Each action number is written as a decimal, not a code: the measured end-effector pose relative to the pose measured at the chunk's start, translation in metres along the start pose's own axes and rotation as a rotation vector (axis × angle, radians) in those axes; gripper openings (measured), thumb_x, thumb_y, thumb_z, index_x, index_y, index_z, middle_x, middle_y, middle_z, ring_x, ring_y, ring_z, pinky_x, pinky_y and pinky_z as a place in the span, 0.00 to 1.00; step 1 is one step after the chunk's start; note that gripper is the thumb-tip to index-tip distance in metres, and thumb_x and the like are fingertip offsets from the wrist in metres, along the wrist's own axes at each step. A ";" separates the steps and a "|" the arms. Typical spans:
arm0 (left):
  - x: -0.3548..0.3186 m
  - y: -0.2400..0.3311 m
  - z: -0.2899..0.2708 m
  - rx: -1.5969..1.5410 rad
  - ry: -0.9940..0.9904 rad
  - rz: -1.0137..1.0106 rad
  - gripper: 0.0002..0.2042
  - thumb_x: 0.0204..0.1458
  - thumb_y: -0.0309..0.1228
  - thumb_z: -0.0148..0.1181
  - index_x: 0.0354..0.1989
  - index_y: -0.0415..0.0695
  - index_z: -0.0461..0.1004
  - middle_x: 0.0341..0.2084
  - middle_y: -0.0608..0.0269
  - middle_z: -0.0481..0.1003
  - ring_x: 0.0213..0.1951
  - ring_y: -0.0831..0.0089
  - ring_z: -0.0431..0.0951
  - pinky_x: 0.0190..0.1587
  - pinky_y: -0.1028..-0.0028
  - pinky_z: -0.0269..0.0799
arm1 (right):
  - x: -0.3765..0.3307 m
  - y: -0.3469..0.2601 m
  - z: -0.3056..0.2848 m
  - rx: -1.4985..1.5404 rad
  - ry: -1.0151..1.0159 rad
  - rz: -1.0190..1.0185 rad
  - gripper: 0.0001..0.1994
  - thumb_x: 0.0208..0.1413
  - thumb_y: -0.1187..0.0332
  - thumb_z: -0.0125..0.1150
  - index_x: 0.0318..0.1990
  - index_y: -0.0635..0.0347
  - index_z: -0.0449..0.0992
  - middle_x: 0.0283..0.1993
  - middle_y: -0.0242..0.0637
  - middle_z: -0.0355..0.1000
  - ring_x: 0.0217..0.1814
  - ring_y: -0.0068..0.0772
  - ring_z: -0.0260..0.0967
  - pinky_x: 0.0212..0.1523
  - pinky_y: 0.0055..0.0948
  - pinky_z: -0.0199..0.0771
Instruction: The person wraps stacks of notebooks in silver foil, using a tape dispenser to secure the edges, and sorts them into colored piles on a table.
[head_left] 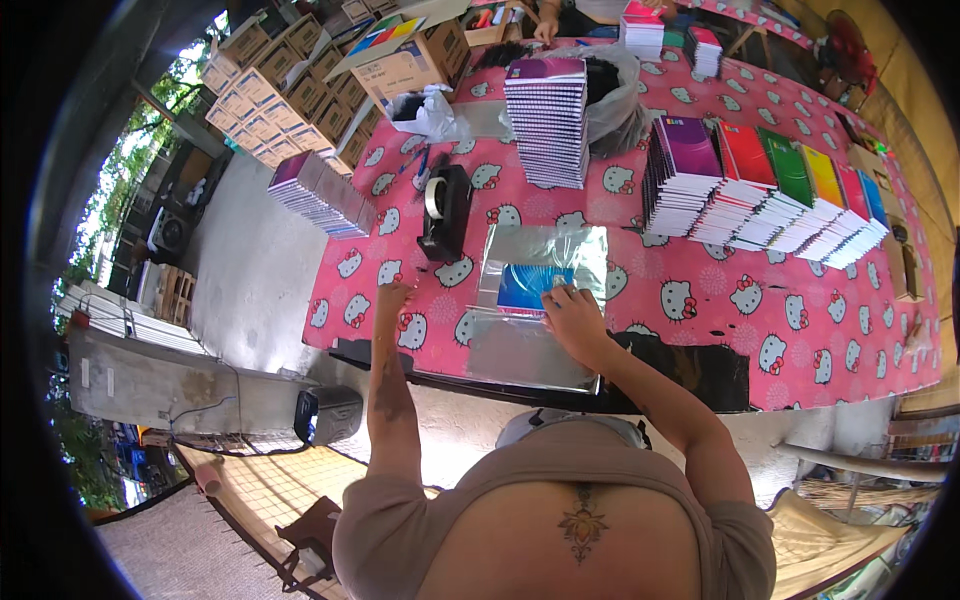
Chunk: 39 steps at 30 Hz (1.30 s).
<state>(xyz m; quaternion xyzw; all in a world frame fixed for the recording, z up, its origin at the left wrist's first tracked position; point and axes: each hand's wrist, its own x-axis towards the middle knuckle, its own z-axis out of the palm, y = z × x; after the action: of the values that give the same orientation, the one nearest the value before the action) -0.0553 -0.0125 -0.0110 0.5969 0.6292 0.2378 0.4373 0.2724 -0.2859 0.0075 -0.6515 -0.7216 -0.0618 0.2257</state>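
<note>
A blue notebook (532, 286) lies on a pile of clear plastic sheets (535, 350) at the near edge of the table. Over the notebook's right end rest the bent fingers of my right hand (574, 312), holding it down. My left hand (395, 297) hovers low over the pink tablecloth, left of the plastic. Its fingers are drawn together; whatever they pinch is too small to make out. Just beyond, between the two hands, stands a black tape dispenser (446, 212) with a roll of tape.
Tall notebook stacks (546, 125) stand ahead, with multicoloured stacks (765, 190) to the right. Another stack (320, 195) leans at the left table edge. Pens (422, 160), plastic bags (613, 100) and cardboard boxes (405, 70) lie beyond. Another person's hand (546, 30) shows at the far side.
</note>
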 end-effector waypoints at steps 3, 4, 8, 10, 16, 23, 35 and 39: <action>-0.031 0.051 0.000 -0.169 -0.004 0.208 0.06 0.50 0.31 0.64 0.28 0.41 0.80 0.17 0.72 0.71 0.18 0.83 0.66 0.22 0.81 0.61 | -0.001 0.005 -0.004 -0.016 -0.002 -0.024 0.20 0.47 0.62 0.68 0.48 0.60 0.76 0.46 0.37 0.70 0.53 0.39 0.71 0.51 0.39 0.70; -0.042 0.082 0.017 -0.241 -0.029 0.264 0.06 0.50 0.31 0.64 0.30 0.41 0.80 0.18 0.73 0.71 0.19 0.83 0.66 0.23 0.82 0.61 | -0.003 0.011 -0.003 -0.038 0.004 -0.023 0.20 0.47 0.62 0.68 0.48 0.60 0.76 0.46 0.37 0.70 0.53 0.39 0.71 0.51 0.39 0.69; -0.105 0.114 0.106 -0.288 -0.548 0.182 0.11 0.52 0.34 0.64 0.36 0.39 0.82 0.21 0.70 0.74 0.25 0.81 0.72 0.29 0.81 0.68 | -0.005 0.013 0.000 -0.050 0.034 -0.048 0.18 0.48 0.63 0.68 0.47 0.59 0.77 0.45 0.37 0.70 0.52 0.38 0.71 0.50 0.39 0.69; -0.126 0.124 0.146 -0.162 -0.536 0.064 0.13 0.50 0.41 0.67 0.30 0.42 0.80 0.22 0.71 0.75 0.25 0.84 0.71 0.26 0.82 0.65 | -0.006 0.014 0.001 -0.050 0.047 -0.040 0.18 0.48 0.64 0.67 0.46 0.59 0.77 0.44 0.36 0.70 0.52 0.38 0.71 0.50 0.39 0.69; -0.113 0.099 0.184 0.706 -0.185 0.497 0.21 0.51 0.50 0.67 0.26 0.41 0.81 0.25 0.47 0.80 0.29 0.56 0.83 0.31 0.59 0.76 | 0.000 0.006 -0.004 -0.006 0.035 -0.025 0.17 0.49 0.61 0.67 0.45 0.58 0.77 0.44 0.36 0.70 0.52 0.38 0.71 0.51 0.40 0.68; -0.145 0.111 0.167 0.919 -0.135 0.573 0.23 0.52 0.55 0.62 0.30 0.42 0.81 0.27 0.47 0.80 0.31 0.46 0.81 0.34 0.52 0.76 | 0.003 0.007 -0.020 0.058 0.068 0.065 0.22 0.54 0.52 0.64 0.54 0.50 0.78 0.45 0.40 0.69 0.55 0.44 0.68 0.54 0.48 0.64; -0.180 0.102 0.164 0.326 0.040 1.341 0.18 0.58 0.30 0.58 0.56 0.40 0.70 0.38 0.48 0.75 0.38 0.54 0.77 0.41 0.61 0.75 | 0.111 0.116 -0.019 0.664 -0.708 0.419 0.33 0.62 0.34 0.44 0.57 0.50 0.78 0.47 0.45 0.78 0.52 0.46 0.77 0.52 0.44 0.74; -0.161 0.084 0.144 -0.185 -0.191 0.791 0.20 0.58 0.22 0.54 0.61 0.38 0.67 0.42 0.48 0.76 0.40 0.57 0.78 0.44 0.63 0.75 | 0.100 0.118 -0.069 1.205 -0.847 0.611 0.36 0.63 0.35 0.42 0.68 0.49 0.66 0.53 0.44 0.77 0.55 0.40 0.75 0.52 0.40 0.75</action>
<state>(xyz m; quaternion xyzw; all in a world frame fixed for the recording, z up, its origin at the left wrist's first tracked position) 0.0954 -0.1845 0.0281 0.7701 0.2843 0.3865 0.4205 0.3987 -0.2039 0.0855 -0.5545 -0.4448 0.6565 0.2524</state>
